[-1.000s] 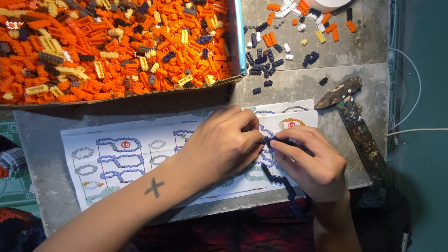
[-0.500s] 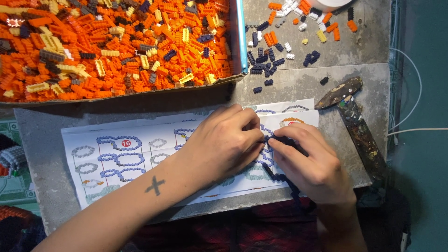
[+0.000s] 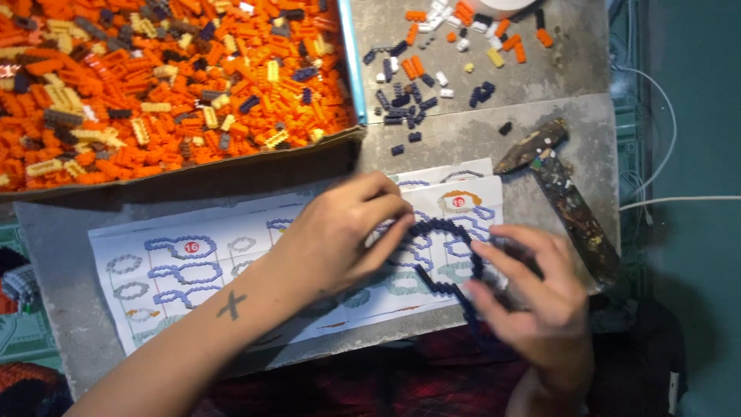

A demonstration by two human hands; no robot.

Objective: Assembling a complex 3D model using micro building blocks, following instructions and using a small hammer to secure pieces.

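- Grey stone-like surface (image 3: 255, 185), mottled, carrying everything; edge of a green mat at far left.
- Shallow cardboard tray (image 3: 193, 174) at upper left, blue strip along its right wall, packed with small building bricks, mostly orange with cream, brown and dark navy mixed in.
- Printed instruction sheet (image 3: 166, 278) flat on the surface below the tray, showing outline diagrams in blue-purple and grey with small red round markers.
- Left forearm crossing in from lower left, dark cross-shaped mark on it; left hand (image 3: 340, 235) resting over the middle of the sheet, fingers curled, fingertips pinching the left end of a dark navy brick chain (image 3: 448, 228).
- Right hand (image 3: 532, 297) at lower right of the sheet, fingers spread and bent, fingertips closed on the right and lower part of the same chain.
- Chain: thin, one brick wide, curved into an arch between both hands, a straight tail running down toward the near edge of the surface; lying on or just above the right part of the sheet, cannot tell which.
- Old hammer (image 3: 567, 201) right of the sheet, rusty head toward the top, paint-flecked handle running down to the right, just beside the right hand.
- Loose scatter of bricks (image 3: 432, 85) on bare surface above the sheet and right of the tray: navy, orange, white, one or two yellow.
- White cable (image 3: 671, 201) trailing off the right edge over a teal floor.
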